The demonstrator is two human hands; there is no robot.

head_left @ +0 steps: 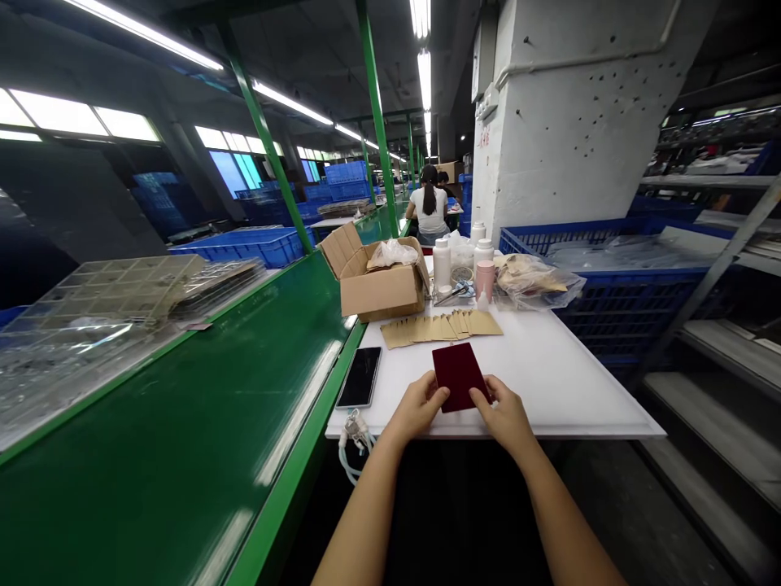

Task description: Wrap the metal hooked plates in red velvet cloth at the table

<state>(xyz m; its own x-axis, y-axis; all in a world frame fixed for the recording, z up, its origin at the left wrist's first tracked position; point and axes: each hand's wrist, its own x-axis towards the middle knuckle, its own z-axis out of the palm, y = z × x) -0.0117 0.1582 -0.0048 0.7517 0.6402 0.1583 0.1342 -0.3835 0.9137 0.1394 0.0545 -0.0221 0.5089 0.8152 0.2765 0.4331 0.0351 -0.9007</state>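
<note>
On my left runs a green conveyor belt [176, 407], ahead stands a pockmarked concrete pillar [586, 106], fluorescent tubes [290, 102] overhead.

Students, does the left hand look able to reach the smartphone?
Likely yes: the left hand lies close to the smartphone, with only a strip of white board between them.

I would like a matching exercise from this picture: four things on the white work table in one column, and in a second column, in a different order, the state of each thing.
Things:
1. dark red card
2. smartphone
3. cardboard box
4. tan paper envelopes

States:
A. flaps standing open
B. overlapping in a row
C. held between the left hand and the right hand
D. lying flat with a dark screen

Pairs: 1-C, 2-D, 3-A, 4-B
</note>
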